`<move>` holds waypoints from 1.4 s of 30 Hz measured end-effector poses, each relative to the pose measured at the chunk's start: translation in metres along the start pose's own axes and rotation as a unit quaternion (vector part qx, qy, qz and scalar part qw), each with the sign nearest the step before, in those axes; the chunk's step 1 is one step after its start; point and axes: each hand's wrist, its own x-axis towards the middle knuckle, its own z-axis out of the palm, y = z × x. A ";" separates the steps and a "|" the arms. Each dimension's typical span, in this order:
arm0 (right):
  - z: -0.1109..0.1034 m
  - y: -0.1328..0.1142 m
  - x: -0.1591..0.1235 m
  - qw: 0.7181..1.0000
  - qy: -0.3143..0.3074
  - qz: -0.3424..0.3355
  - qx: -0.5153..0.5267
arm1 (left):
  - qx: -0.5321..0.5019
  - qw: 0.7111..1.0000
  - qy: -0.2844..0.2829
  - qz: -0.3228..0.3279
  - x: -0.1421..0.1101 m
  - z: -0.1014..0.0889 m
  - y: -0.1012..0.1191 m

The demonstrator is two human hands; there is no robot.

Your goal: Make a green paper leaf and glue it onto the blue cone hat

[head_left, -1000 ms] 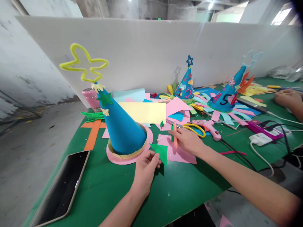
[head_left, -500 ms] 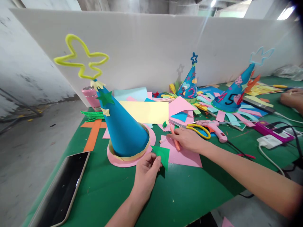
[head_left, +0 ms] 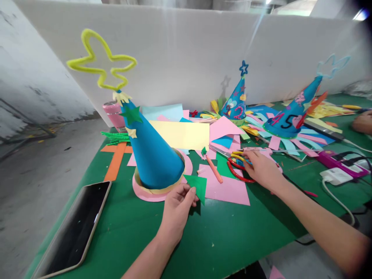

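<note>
My left hand (head_left: 179,207) pinches a piece of green paper (head_left: 198,186) between thumb and fingers, beside the brim of a blue cone hat (head_left: 157,155). The hat stands on the table with a green star, a pale star and a yellow star-shaped wire on its tip. To the right, my right hand (head_left: 263,168) is closed on the yellow handle of a pair of scissors (head_left: 237,155). Just under its fingers lie red scissor-like handles (head_left: 232,172). An orange pen-like stick (head_left: 214,169) rests on a pink sheet (head_left: 226,192).
A phone (head_left: 74,228) lies at the left edge. Two decorated cone hats (head_left: 234,102) stand at the back. A pink glue gun (head_left: 271,157) is partly behind my right hand. Right of it sits a purple power strip (head_left: 343,164) with cables. Another person's hand (head_left: 363,122) shows far right.
My right hand has moved right, from the orange stick to the scissors, and the red handles now show. My left hand still holds the green paper. The view has shifted slightly.
</note>
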 end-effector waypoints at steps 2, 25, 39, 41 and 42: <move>0.003 0.008 0.000 1.000 -0.021 0.011 -0.004 | -0.020 1.000 -0.004 -0.010 0.001 0.000 0.000; -0.035 -0.014 -0.042 0.795 -0.016 0.243 0.555 | -0.134 0.988 -0.018 -0.070 0.001 0.002 0.001; -0.048 -0.121 -0.050 0.583 -0.055 0.258 0.769 | -0.185 0.980 -0.005 -0.070 -0.011 0.034 0.025; -0.047 -0.126 -0.045 0.604 -0.016 0.257 0.754 | -0.189 0.980 -0.002 -0.067 -0.011 0.037 0.025; -0.047 -0.127 -0.042 0.616 0.003 0.258 0.745 | -0.191 0.979 0.000 -0.067 -0.010 0.037 0.025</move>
